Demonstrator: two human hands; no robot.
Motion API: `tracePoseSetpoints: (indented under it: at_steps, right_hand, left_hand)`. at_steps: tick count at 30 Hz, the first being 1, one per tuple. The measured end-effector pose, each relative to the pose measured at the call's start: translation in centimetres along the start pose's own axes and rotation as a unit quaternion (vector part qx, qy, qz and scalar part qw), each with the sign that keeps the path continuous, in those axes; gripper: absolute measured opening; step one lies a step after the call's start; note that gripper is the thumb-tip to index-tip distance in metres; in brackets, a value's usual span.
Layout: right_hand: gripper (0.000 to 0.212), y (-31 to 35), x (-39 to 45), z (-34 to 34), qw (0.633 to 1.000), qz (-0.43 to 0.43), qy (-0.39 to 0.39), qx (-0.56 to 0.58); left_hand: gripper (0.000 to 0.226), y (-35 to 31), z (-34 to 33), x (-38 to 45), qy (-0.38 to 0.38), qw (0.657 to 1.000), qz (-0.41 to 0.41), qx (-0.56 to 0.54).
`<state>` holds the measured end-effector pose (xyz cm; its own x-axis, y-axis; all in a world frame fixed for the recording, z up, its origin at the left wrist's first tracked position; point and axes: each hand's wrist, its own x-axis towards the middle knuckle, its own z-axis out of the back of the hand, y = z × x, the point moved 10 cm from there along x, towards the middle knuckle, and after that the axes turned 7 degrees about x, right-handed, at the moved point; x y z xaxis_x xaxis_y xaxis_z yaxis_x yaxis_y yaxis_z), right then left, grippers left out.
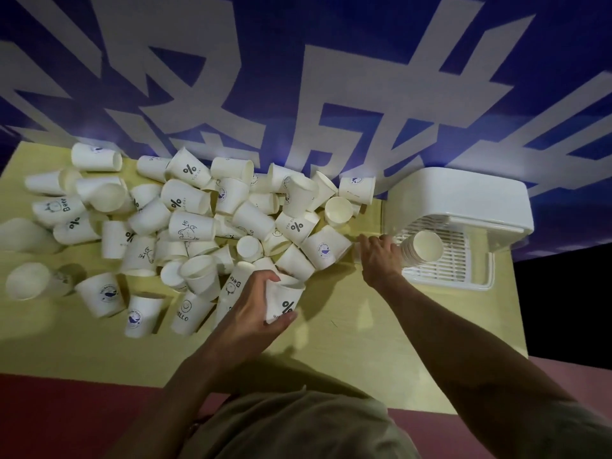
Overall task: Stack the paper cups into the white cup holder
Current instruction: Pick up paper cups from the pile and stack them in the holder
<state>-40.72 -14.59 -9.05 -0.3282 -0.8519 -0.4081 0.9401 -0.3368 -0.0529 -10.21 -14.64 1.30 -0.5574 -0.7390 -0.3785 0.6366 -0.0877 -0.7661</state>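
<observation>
So far out past the left hand (pixel 251 313) there's a huge messy pile of paper cups (pixel 185 226) dumped all over the yellow desk (pixel 347 342), most lying on their sides, a few upright, some already half nested in each other. The left hand is wrapped around one cup with a % print (pixel 284 304), thumb on the near side and fingers curled over the far side, right at the near edge of the pile. Moving right, the right hand (pixel 379 256) is reaching toward the nested stack of cups (pixel 422 248), which lies on its side with its open mouth facing the camera; it looks like the fingers are on the stack's left side, but honestly I can't tell if it's gripping it or just steadying it. That stack sits over the slotted tray of the white cup holder (pixel 463 200), which is just beyond and right of the right hand against the blue banner (pixel 298 77). What could go wrong, imo: the left hand's grip looks firm enough to squash the thin paper rim, and an oval rim won't slide into the stack cleanly. Also if the right hand isn't really holding that stack, pushing a new cup in could shove it sideways or roll it off the tray. And the cups leaning next to the grabbed one could tumble toward the desk edge once it's lifted.
</observation>
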Motion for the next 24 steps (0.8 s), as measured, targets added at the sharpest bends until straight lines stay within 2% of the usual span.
tracePoseSetpoints:
  at_steps: [3,5,9,14,17,19,21,24]
  right_hand:
    - [0.061,1.0,-0.2,-1.3,0.996,0.012,0.041,-0.084]
    - [0.055,1.3,-0.5,-2.5,0.994,0.003,0.062,-0.095]
    - [0.055,1.6,-2.0,-4.2,0.996,-0.013,0.083,-0.007]
    - [0.068,0.3,-5.4,-4.4,0.988,-0.041,0.097,0.110]
    - [0.078,-0.8,-7.3,-4.3,0.960,-0.084,0.094,0.250]
    - [0.077,-1.3,-8.6,-3.8,0.935,-0.101,0.073,0.332]
    - [0.073,-1.4,-9.6,-3.6,0.930,-0.081,0.059,0.355]
    - [0.074,-0.9,-11.0,-1.7,0.948,-0.009,0.015,0.319]
  left_hand:
    - [0.058,0.5,0.3,-0.4,-0.002,1.000,0.004,-0.009]
    - [0.063,0.9,0.3,-0.7,0.004,1.000,0.006,-0.012]
    - [0.065,1.0,0.3,-1.3,0.009,1.000,-0.010,-0.004]
    - [0.060,-0.7,-0.5,-1.6,0.015,0.998,-0.063,-0.003]
    - [0.059,-1.6,-1.0,-1.3,-0.019,0.995,-0.092,0.031]
    - [0.060,-2.1,-1.5,-0.9,-0.035,0.992,-0.109,0.051]
    - [0.063,-2.6,-2.3,-0.7,-0.039,0.989,-0.127,0.062]
    - [0.072,-3.4,-3.7,-0.6,-0.031,0.985,-0.149,0.080]
